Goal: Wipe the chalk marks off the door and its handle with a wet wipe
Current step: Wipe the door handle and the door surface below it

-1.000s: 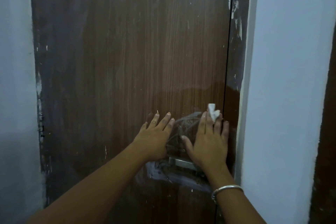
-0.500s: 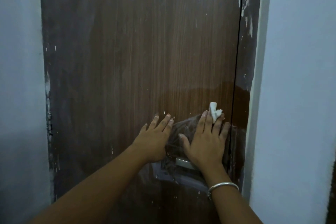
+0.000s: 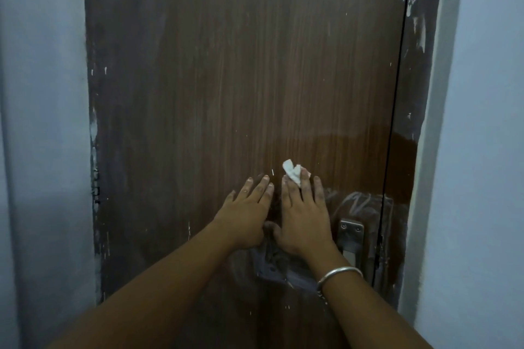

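A dark brown wooden door (image 3: 226, 79) fills the view. My right hand (image 3: 304, 215) lies flat on it with straight fingers, pressing a crumpled white wet wipe (image 3: 293, 171) that sticks out past the fingertips. My left hand (image 3: 245, 214) lies flat on the door just left of it, fingers straight. Scribbled chalk marks (image 3: 360, 202) show to the right of my right hand, above the metal handle plate (image 3: 351, 235). More smeared chalk (image 3: 276, 266) lies below my hands. The handle's lever is hidden behind my right wrist.
A dark door frame (image 3: 408, 122) with white paint flecks runs down the right side. Pale blue walls (image 3: 482, 122) flank the door on both sides. A damp, darker patch covers the door's lower right area.
My right hand with the wipe has slid left across the door, uncovering the chalk scribbles and the handle plate. It now lies close beside my left hand. The view has shifted left.
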Demonstrator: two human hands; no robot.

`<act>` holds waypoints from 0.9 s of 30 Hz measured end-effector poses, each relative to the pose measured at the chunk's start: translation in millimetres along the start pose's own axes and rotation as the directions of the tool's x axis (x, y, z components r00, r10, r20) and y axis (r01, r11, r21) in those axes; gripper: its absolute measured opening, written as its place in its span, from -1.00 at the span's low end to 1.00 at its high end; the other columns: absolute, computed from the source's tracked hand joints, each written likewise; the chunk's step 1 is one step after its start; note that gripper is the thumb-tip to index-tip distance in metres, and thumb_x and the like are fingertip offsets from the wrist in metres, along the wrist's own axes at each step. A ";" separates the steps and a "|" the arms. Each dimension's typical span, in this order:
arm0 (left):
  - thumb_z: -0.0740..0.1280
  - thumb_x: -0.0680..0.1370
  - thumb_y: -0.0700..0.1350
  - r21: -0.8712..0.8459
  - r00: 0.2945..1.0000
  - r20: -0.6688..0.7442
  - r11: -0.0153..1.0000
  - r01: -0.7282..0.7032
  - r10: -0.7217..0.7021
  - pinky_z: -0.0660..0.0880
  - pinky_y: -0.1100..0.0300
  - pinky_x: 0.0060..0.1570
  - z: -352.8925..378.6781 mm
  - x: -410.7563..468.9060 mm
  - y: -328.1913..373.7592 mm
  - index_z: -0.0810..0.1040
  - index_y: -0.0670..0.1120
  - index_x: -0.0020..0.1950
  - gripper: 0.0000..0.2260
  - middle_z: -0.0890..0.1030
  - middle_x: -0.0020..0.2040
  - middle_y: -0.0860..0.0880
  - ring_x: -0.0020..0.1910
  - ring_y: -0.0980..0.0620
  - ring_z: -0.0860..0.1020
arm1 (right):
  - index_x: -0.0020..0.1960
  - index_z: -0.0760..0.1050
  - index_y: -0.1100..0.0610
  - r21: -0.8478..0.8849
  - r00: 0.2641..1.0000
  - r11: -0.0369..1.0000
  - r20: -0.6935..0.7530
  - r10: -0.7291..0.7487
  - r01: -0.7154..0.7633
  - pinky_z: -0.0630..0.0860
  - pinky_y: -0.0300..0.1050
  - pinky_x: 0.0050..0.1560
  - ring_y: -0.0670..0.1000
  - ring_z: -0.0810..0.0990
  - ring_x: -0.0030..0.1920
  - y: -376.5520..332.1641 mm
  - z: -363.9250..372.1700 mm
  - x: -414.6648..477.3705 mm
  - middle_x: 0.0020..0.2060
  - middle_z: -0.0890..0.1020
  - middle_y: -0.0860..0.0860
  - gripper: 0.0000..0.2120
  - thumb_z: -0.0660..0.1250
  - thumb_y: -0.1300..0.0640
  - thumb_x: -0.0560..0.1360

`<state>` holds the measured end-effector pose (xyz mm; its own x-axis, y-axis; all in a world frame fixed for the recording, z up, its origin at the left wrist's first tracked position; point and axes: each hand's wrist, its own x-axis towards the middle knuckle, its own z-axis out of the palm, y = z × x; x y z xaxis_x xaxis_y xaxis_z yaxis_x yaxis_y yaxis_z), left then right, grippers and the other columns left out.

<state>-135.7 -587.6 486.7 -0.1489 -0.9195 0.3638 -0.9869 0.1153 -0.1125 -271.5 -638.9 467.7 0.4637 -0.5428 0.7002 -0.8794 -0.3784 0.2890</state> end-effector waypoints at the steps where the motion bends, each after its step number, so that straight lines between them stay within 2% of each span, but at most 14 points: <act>1: 0.17 0.55 -0.05 0.010 1.000 -0.001 1.000 0.003 -0.003 -0.05 -0.14 0.42 0.2 -0.7 -2.3 -0.24 -0.08 0.50 -0.31 -0.27 0.52 -0.04 0.48 -0.09 -0.24 | 0.50 -0.07 0.25 -0.014 1.000 1.000 0.007 -0.024 0.024 -0.37 0.22 0.41 0.22 -0.29 0.47 -0.5 0.4 3.1 0.51 0.01 0.17 -0.13 0.02 -0.35 0.45; 5: 0.17 0.55 -0.09 -0.001 1.000 0.007 1.000 0.028 -0.028 -0.05 -0.12 0.42 1.3 -2.1 -10.1 -0.24 -0.09 0.50 -0.31 -0.27 0.52 -0.05 0.49 -0.08 -0.23 | 0.50 -0.07 0.27 -0.001 0.999 0.999 0.008 0.040 -0.040 -0.39 0.23 0.39 0.24 -0.25 0.48 -10.9 -0.4 6.1 0.50 0.03 0.21 -0.14 0.03 -0.31 0.46; 6: 0.17 0.55 -0.08 -0.003 0.999 0.010 0.999 0.037 -0.037 -0.05 -0.11 0.42 1.9 -1.9 -12.0 -0.24 -0.10 0.50 -0.31 -0.27 0.52 -0.06 0.49 -0.07 -0.22 | 0.50 -0.08 0.27 0.000 1.000 1.000 0.016 0.016 -0.016 -0.42 0.21 0.38 0.24 -0.27 0.47 -14.8 1.1 7.5 0.50 0.01 0.21 -0.14 0.06 -0.30 0.46; 8: 0.19 0.55 -0.04 0.001 0.998 0.015 0.998 0.057 -0.057 -0.04 -0.10 0.43 2.8 -3.1 -15.3 -0.25 -0.11 0.50 -0.29 -0.25 0.52 -0.08 0.49 -0.07 -0.21 | 0.50 -0.09 0.24 -0.029 0.992 0.992 0.039 -0.122 0.123 -0.48 0.18 0.35 0.22 -0.29 0.47 -21.8 4.4 14.3 0.51 0.00 0.17 -0.16 0.10 -0.26 0.46; 10: 0.17 0.56 -0.02 -0.014 0.997 0.020 0.997 0.072 -0.072 -0.04 -0.08 0.44 3.9 -5.0 -19.0 -0.25 -0.12 0.50 -0.30 -0.25 0.52 -0.09 0.49 -0.06 -0.20 | 0.51 -0.08 0.20 -0.036 0.968 0.968 0.052 -0.245 0.247 -0.48 0.18 0.35 0.19 -0.29 0.48 -25.1 3.9 24.8 0.52 0.00 0.12 -0.21 0.10 -0.20 0.48; 12: 0.15 0.58 0.01 -0.023 0.997 0.017 0.997 0.074 -0.073 -0.04 -0.07 0.44 4.4 -7.2 -22.0 -0.25 -0.12 0.49 -0.32 -0.24 0.52 -0.09 0.50 -0.06 -0.20 | 0.52 -0.07 0.20 -0.046 0.957 0.958 0.065 -0.281 0.285 -0.43 0.20 0.38 0.17 -0.28 0.48 -25.9 1.7 31.6 0.52 0.00 0.10 -0.24 0.09 -0.17 0.49; 16: 0.19 0.55 -0.04 -0.002 0.997 0.027 0.997 0.071 -0.071 -0.03 -0.06 0.43 3.4 -11.9 -25.1 -0.24 -0.14 0.49 -0.29 -0.25 0.52 -0.11 0.50 -0.07 -0.19 | 0.51 -0.09 0.23 -0.109 0.946 0.942 0.108 -0.307 0.318 -0.35 0.20 0.42 0.19 -0.26 0.49 -26.4 1.2 32.6 0.52 -0.03 0.14 -0.18 0.12 -0.22 0.47; 20: 0.21 0.53 -0.06 0.006 0.997 0.021 0.997 0.071 -0.071 -0.04 -0.05 0.43 1.1 -14.0 -25.8 -0.24 -0.16 0.49 -0.26 -0.25 0.52 -0.12 0.50 -0.08 -0.19 | 0.51 -0.07 0.23 -0.188 0.925 0.907 0.119 -0.359 0.377 -0.43 0.22 0.36 0.16 -0.22 0.50 -22.3 -1.2 35.3 0.52 0.02 0.13 -0.15 0.06 -0.32 0.47; 24: 0.22 0.54 0.01 0.000 0.998 0.006 0.998 0.065 -0.065 -0.04 -0.06 0.43 -2.7 -12.4 -24.3 -0.24 -0.16 0.49 -0.25 -0.25 0.52 -0.12 0.49 -0.08 -0.19 | 0.52 -0.10 0.20 -0.151 0.935 0.924 0.113 -0.337 0.351 -0.44 0.22 0.36 0.15 -0.26 0.49 -25.3 0.3 34.2 0.52 -0.03 0.12 -0.15 0.02 -0.35 0.47; 27: 0.27 0.52 0.00 0.003 0.998 0.002 0.998 0.065 -0.065 -0.03 -0.06 0.44 -5.0 -14.1 -23.4 -0.24 -0.16 0.49 -0.21 -0.25 0.52 -0.13 0.50 -0.09 -0.19 | 0.51 -0.12 0.19 -0.119 0.918 0.914 0.141 -0.370 0.387 -0.40 0.23 0.39 0.14 -0.25 0.49 -25.0 3.5 31.2 0.52 -0.04 0.11 -0.16 0.03 -0.34 0.47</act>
<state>-110.8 -575.4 488.8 -0.0846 -0.9257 0.3687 -0.9943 0.0543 -0.0919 -234.7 -649.0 480.1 0.7666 -0.4644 0.4435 -0.6374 -0.4669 0.6129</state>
